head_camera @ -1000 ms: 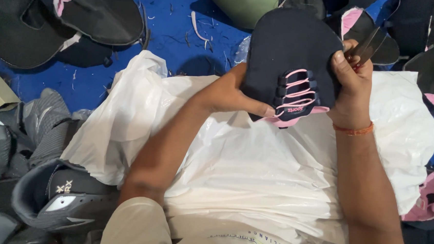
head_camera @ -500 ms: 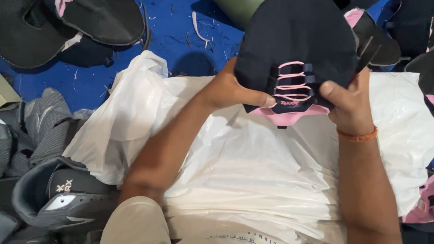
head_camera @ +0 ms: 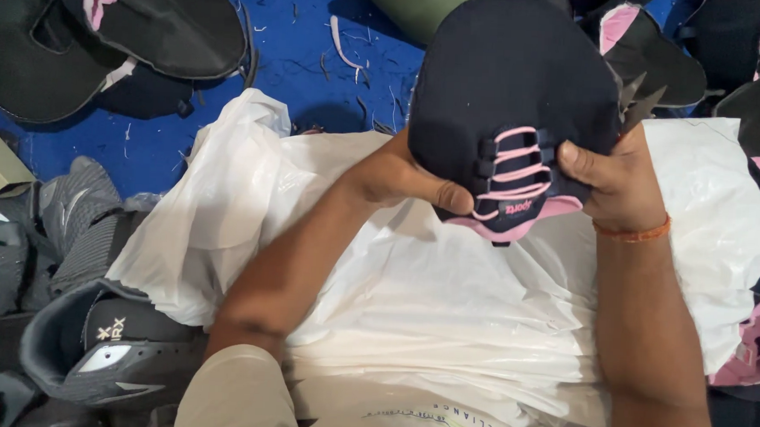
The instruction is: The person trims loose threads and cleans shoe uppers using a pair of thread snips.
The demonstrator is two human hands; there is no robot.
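Note:
Both my hands hold up a dark navy shoe upper (head_camera: 513,91) with pink laces and a pink tongue, over a white plastic sheet (head_camera: 444,310) spread on my lap. My left hand (head_camera: 399,176) grips its left edge, thumb pressed near the lower laces. My right hand (head_camera: 612,177), with an orange thread band on the wrist, grips its right edge beside the lacing. The laced side faces me.
Black and pink shoe uppers (head_camera: 123,23) lie at the top left and along the right on a blue floor cloth (head_camera: 318,57). Grey and black uppers (head_camera: 92,346) are heaped at the lower left. An olive green piece (head_camera: 415,1) sits at the top.
The navy upper has turned between my hands so the laces sit lower and more level. My right hand slid down from the top right edge to beside the lacing.

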